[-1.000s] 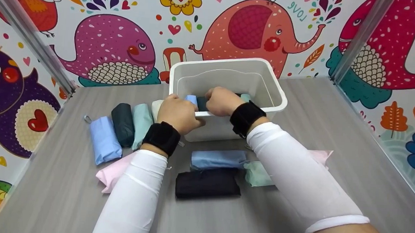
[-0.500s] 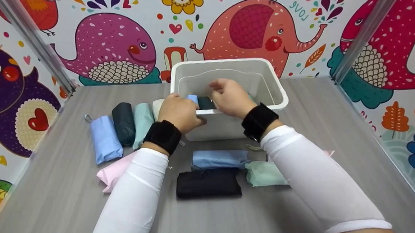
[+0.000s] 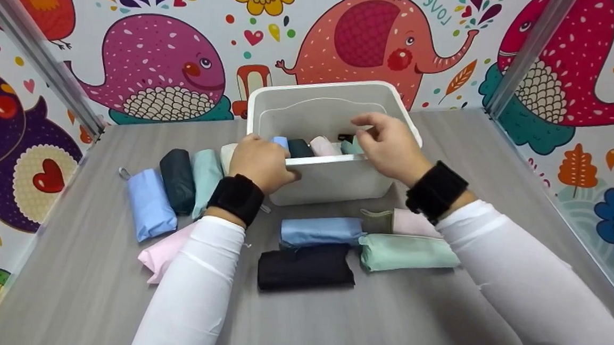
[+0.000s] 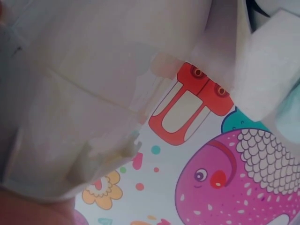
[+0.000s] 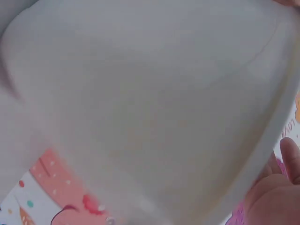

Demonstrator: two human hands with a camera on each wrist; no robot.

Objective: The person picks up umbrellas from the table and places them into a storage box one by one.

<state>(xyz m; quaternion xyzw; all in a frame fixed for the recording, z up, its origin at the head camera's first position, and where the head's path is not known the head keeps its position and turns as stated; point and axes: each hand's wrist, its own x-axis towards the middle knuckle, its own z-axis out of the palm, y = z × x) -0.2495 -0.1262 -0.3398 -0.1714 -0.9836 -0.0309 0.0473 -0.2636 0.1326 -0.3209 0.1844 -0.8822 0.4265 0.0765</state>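
A white plastic bin (image 3: 333, 185) stands against the back wall. My left hand (image 3: 262, 164) grips its front rim near the left corner, fingers over the edge; the inner fingertips are hidden. My right hand (image 3: 394, 146) is at the front-right rim, fingers loosely bent and holding nothing visible. Inside lie soft rolled bundles like folded umbrellas: a blue bundle (image 3: 281, 141), a dark green bundle (image 3: 300, 148), a pale pink bundle (image 3: 323, 146) and a mint bundle (image 3: 352, 146). Pale bin walls fill much of both wrist views.
Left of the bin lie a blue roll (image 3: 150, 205), a dark green roll (image 3: 177, 180), a mint roll (image 3: 207, 180) and a pink roll (image 3: 163, 254). In front are another blue roll (image 3: 320, 232), a black roll (image 3: 305, 268), a light green roll (image 3: 408, 253) and a pink-and-olive roll (image 3: 416, 223).
My right hand has come up from inside the bin and moved right along the rim, uncovering the pale pink and mint bundles. My left hand keeps its grip. The view has shifted slightly.
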